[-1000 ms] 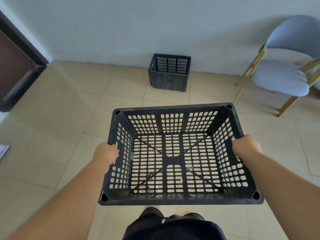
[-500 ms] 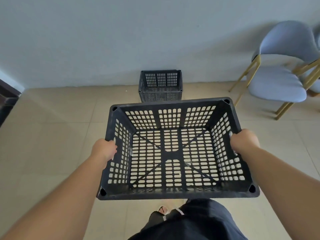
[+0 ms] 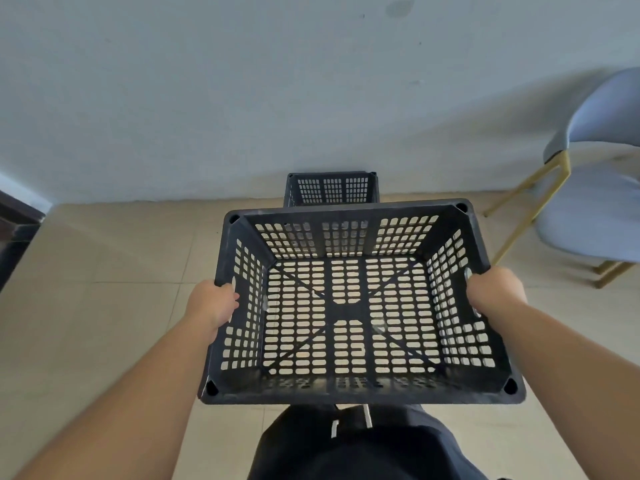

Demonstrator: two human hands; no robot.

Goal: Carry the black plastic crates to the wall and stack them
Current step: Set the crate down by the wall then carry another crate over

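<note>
I hold an empty black perforated plastic crate (image 3: 349, 393) level in front of me, above the tiled floor. My left hand (image 3: 212, 304) grips the handle slot in its left side. My right hand (image 3: 496, 292) grips the handle slot in its right side. A second black crate (image 3: 331, 188) stands on the floor against the pale wall, straight ahead. The far rim of the held crate hides the lower part of that crate.
A grey-blue padded chair (image 3: 602, 188) with gold legs stands at the right near the wall. A dark door frame (image 3: 17, 237) is at the left edge. My dark trousers (image 3: 356, 448) show below the crate. Beige tiles lie on both sides.
I have walked toward the wall: the floor crate and the chair look larger and closer, and the held crate now overlaps the floor crate. My grip is unchanged.
</note>
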